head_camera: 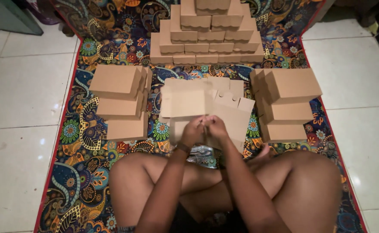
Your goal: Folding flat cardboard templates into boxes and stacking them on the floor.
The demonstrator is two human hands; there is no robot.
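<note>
1. Your left hand (192,131) and right hand (216,128) meet at the near edge of a flat cardboard box blank (206,105). Both hands are closed in a pinch on that edge, fingers curled tight, knuckles nearly touching.
2. The blank lies unfolded on the patterned mat (81,172), directly ahead of your hands and just beyond your crossed legs. Its tabs and cut-outs point away from you. No wall is raised yet, so judge this box as barely begun.
3. To the left of your hands sits a stack of brown cardboard pieces (120,101); to the right, a matching stack (286,103). Whether these are folded boxes or blanks, you cannot tell from this view.
4. Well beyond your hands, a stepped pile of closed boxes (206,36) stands at the far end of the mat. Judge these as finished output: a large share is done.
5. A crinkled silvery wrapper (202,153) lies just beneath your wrists.
</note>
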